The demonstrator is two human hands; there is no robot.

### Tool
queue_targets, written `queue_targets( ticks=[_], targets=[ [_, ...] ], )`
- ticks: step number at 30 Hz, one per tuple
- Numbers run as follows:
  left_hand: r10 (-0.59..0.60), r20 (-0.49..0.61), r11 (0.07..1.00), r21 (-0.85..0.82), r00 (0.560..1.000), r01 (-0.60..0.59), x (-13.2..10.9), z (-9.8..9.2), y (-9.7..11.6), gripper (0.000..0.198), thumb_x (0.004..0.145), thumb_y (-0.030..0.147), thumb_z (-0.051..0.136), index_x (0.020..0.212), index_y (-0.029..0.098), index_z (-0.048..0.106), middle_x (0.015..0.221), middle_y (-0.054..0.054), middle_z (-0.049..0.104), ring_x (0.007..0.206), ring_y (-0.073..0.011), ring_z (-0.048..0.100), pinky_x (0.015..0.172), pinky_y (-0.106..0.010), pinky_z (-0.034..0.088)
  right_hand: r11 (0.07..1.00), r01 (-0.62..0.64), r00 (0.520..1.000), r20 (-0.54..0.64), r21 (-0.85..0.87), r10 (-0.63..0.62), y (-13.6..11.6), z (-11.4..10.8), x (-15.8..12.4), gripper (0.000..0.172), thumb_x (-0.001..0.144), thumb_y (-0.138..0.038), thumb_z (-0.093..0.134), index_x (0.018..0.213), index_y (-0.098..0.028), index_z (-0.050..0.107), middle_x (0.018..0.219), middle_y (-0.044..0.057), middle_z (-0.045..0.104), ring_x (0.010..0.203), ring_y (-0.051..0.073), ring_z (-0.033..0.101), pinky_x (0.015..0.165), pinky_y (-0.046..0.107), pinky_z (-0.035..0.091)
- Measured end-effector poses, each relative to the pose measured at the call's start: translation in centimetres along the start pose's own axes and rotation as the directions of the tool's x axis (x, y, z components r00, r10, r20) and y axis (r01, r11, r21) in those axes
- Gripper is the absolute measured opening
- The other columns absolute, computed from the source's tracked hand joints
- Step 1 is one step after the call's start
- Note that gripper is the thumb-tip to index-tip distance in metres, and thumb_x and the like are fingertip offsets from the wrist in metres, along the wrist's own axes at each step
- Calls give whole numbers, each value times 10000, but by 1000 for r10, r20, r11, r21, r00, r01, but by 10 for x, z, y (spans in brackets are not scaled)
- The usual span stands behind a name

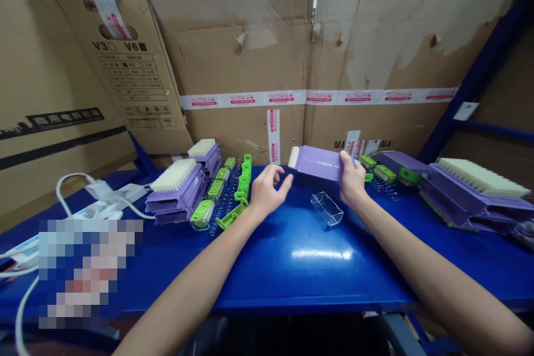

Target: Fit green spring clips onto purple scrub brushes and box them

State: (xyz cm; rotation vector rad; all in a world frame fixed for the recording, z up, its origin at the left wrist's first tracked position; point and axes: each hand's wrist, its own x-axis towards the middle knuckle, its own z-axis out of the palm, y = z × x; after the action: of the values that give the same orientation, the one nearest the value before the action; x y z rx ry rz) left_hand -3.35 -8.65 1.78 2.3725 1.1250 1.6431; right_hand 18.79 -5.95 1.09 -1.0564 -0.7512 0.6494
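Purple case [317, 163] in rt hand [352, 178] — clear cover [327, 208] nearby, green clips [242, 181] left.

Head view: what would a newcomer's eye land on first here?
The purple brush unit stands out, held over the blue table by the right hand, with the left hand open beside it. A clear cover lies on the table just below. The left brush stack and right brush stack flank them, with green parts beside the left one.
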Motion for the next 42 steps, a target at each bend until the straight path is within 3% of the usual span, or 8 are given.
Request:
queue_targets(
  ticks=[5, 10, 18, 24, 29, 34, 38, 42],
  targets=[
    [381, 433, 893, 58, 817, -447, -13, 8, 27, 346, 788, 270, 572, 1124, 189, 574, 1183, -124, 560, 1094, -260, 535, 895, -408, 471, 1000, 4, 997, -83, -13, -5, 0, 3, -5, 414, 636, -576, 674, 716, -208, 503, 693, -34, 529, 614, 118, 476, 551, 239, 417],
    [445, 513, 825, 84, 734, -559, -19, 21, 31, 206, 827, 361, 595, 762, 169, 631, 1245, -149, 548, 1205, -305, 485, 1025, -503, 375, 998, -30, 991, -131, -50, 23, -1, -1, -2, 397, 628, -559, 682, 694, -213, 498, 695, -27, 541, 624, 127, 488, 551, 249, 420],
    [102, 460, 922, 288, 882, -257, -10, 13, 18, 154, 913, 308, 444, 952, 182, 524, 827, -71, 631, 805, -222, 617, 695, -335, 510, 998, -68, 992, -110, -15, 66, 5, -3, 3, 406, 601, -548, 708, 710, -209, 516, 674, -32, 533, 597, 119, 489, 493, 227, 426],
    [-158, 175, 888, 455, 972, 62, -12, 22, 2, 303, 844, 233, 502, 1132, 146, 470, 1057, -170, 623, 990, -286, 590, 802, -413, 485, 989, -143, 989, -23, 37, 144, 6, -2, 2, 391, 613, -525, 717, 749, -200, 548, 698, -33, 548, 579, 110, 506, 460, 214, 427],
    [-427, 209, 802, 538, 880, 261, -9, 17, -8, 351, 880, 393, 436, 1050, 111, 559, 873, -191, 686, 952, -340, 634, 907, -585, 381, 978, -209, 977, 45, 27, 207, 3, -1, -2, 415, 600, -534, 720, 794, -196, 574, 695, -35, 560, 572, 109, 506, 459, 213, 426],
    [-527, 254, 785, 511, 811, 350, 0, 6, -2, 453, 912, 346, 379, 1282, 91, 436, 918, -184, 702, 942, -318, 660, 970, -529, 354, 979, -203, 977, 62, 0, 203, 4, 0, -4, 429, 584, -534, 726, 799, -193, 584, 670, -31, 563, 581, 122, 510, 459, 223, 414],
    [-615, 125, 785, 192, 779, 589, 2, 6, -5, 456, 916, 338, 395, 1319, 131, 343, 903, -124, 696, 852, -262, 673, 820, -393, 470, 983, -182, 980, 79, -21, 183, 4, 0, -6, 427, 597, -548, 706, 801, -194, 583, 671, -21, 571, 585, 135, 511, 476, 241, 419],
    [-631, 35, 751, -220, 775, 622, 2, 14, -13, 477, 884, 308, 488, 1300, 146, 320, 989, -96, 641, 804, -175, 645, 725, -294, 496, 986, -162, 981, 104, -35, 164, 2, 3, -13, 428, 611, -567, 683, 794, -196, 573, 672, -16, 567, 593, 146, 508, 491, 253, 412]
  ],
)
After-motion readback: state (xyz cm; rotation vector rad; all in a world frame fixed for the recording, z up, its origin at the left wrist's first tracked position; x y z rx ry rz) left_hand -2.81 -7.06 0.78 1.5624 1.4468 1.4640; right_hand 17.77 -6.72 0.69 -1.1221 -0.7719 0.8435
